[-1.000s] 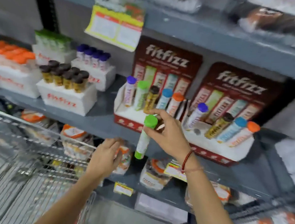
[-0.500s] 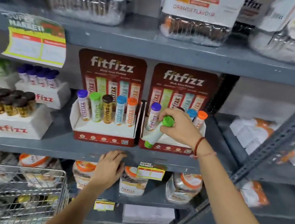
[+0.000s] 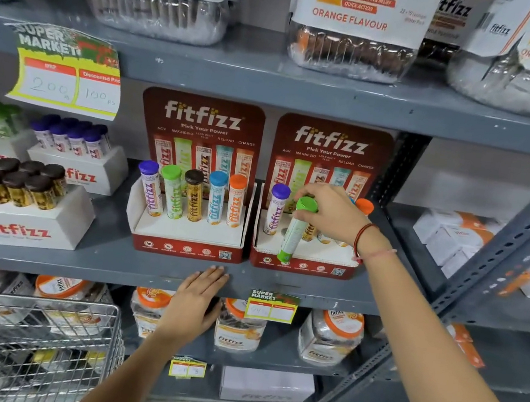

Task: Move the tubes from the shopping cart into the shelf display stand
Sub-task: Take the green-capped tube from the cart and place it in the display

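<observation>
My right hand [image 3: 332,212] grips the cap end of a green tube [image 3: 294,234], tilted, its lower end over the front edge of the right fitfizz display stand [image 3: 302,265]. That stand holds a purple-capped tube [image 3: 275,212]; brown, blue and orange ones are partly hidden behind my hand. The left fitfizz display stand [image 3: 185,241] holds several upright tubes of different colours. My left hand [image 3: 194,302] lies flat, fingers apart, against the front edge of the grey shelf [image 3: 82,262]. The wire shopping cart [image 3: 22,348] is at the bottom left.
White fitfizz boxes with brown-capped [image 3: 12,183] and purple-capped tubes [image 3: 71,137] stand left on the shelf. Jars [image 3: 238,327] fill the shelf below, clear tubs [image 3: 352,51] the shelf above. A slanted perforated metal upright [image 3: 490,262] runs on the right. A yellow price tag [image 3: 68,76] hangs at the upper left.
The view has closed in on the stands. My right hand has carried the green tube up from in front of the shelf edge to the right stand, turning it steeper. My left hand stays on the shelf edge.
</observation>
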Tool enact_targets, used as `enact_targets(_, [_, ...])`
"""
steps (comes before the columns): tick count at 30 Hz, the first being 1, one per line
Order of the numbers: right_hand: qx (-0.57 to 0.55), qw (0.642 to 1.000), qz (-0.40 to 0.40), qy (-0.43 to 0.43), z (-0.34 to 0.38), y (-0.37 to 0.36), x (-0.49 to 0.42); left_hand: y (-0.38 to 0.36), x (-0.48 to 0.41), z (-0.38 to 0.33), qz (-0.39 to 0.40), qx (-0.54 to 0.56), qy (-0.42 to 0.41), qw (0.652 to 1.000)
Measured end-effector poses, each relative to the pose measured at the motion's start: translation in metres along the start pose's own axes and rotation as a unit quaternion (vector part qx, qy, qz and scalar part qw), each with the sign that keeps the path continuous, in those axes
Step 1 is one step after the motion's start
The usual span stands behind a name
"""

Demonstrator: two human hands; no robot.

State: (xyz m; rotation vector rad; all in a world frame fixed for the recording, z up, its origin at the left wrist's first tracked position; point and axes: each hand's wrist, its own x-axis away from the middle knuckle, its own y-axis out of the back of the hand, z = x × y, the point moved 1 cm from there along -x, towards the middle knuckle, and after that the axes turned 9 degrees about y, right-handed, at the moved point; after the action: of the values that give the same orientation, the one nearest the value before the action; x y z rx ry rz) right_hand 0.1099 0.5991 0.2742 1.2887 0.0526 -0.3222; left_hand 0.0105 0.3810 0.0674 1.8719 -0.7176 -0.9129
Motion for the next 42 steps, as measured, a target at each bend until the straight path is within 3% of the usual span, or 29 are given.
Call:
enact_targets(7, [0.035, 0.998, 0.034, 0.035, -0.007, 0.021, -0.009, -0.002, 0.000, 0.001, 0.003, -0.003, 0.005, 1.000])
enact_targets(15, [0.057, 0.987, 0.138, 0.067, -0.003, 0.024, -0.019, -0.003, 0.001, 0.001, 0.006, 0.005, 0.011, 1.000])
enact_targets(24, [0.070, 0.987, 0.138, 0.049, -0.013, 0.014, -0.026, -0.004, 0.001, 0.002, 0.018, 0.016, 0.015, 1.000])
enact_targets(32, [0.102, 0.991, 0.083, 0.021, -0.017, 0.011, -0.026, -0.005, 0.001, 0.003, 0.025, 0.017, 0.020, 0.999])
enact_targets(36, [0.107, 0.987, 0.124, 0.004, -0.015, 0.017, -0.029, -0.006, 0.001, 0.004, 0.027, 0.017, 0.024, 0.999])
enact_targets(42, [0.066, 0.981, 0.170, 0.059, -0.007, 0.033, -0.028, -0.007, 0.000, 0.004, 0.026, 0.014, 0.021, 0.999])
